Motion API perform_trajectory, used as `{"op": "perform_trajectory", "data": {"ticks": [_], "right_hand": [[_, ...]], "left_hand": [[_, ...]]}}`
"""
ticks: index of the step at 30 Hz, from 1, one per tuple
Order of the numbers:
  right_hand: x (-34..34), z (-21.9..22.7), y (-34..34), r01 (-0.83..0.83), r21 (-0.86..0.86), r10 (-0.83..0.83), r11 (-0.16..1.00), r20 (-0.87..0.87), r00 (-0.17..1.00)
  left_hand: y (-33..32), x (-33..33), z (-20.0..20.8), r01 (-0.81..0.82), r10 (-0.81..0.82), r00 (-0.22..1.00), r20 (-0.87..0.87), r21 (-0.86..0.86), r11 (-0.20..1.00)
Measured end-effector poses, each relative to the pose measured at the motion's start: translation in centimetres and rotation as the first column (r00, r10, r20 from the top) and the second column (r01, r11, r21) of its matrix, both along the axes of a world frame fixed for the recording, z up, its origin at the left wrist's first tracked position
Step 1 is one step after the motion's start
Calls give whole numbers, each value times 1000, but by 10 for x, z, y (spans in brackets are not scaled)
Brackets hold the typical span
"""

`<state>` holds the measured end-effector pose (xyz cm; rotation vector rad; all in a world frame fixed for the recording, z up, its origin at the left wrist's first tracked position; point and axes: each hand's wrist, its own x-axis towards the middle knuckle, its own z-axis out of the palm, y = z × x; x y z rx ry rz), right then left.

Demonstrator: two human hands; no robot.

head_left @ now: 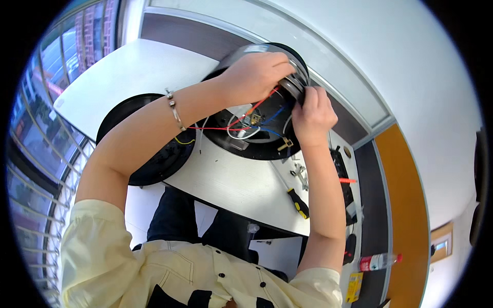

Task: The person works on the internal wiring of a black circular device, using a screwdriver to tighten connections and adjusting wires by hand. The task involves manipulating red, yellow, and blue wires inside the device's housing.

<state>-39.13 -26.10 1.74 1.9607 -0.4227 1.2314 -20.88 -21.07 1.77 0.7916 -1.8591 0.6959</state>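
Observation:
A round grey metal part (292, 87) is tilted up at the far right rim of an opened black appliance housing (251, 150). My left hand (257, 76) reaches across the housing, fingers closed on the part's upper edge. On the right side, my right hand (314, 117) has its fingers bent round the part's lower edge. My hands partly cover the part. Red, blue and white wires (244, 131) run through the housing around a small circuit piece. A black round cover (172, 163) lies left of the housing, under my left forearm, and a red wire stretches toward it.
A yellow-and-black screwdriver (298, 203) lies on the white table (215, 174) before the housing. Small metal pieces (299, 175) are beside my right forearm. Farther right are a black tool case (340, 165), a red-labelled bottle (377, 262) and a yellow box (354, 287). A barred window stands left.

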Motion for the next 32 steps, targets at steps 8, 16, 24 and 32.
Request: {"op": "perform_trajectory", "data": {"ticks": [8,16,24,32], "right_hand": [[0,-4,0,67,-2,-67,998,-4,998],[1,-5,-3,55,-52,-57,997,-50,997],[6,-2,-6,72,-146,-81,987,-59,995],[13,6,-3,21,-178,-39,984,-98,994]], "left_hand": [[8,12,-5,15,-9,998,-55,109,994],[4,11,-9,35,-28,992,-123,50,998],[-14,20,-9,121,-114,986,-117,53,991],[-4,33,-5,207,-187,960,-208,80,975]]}}
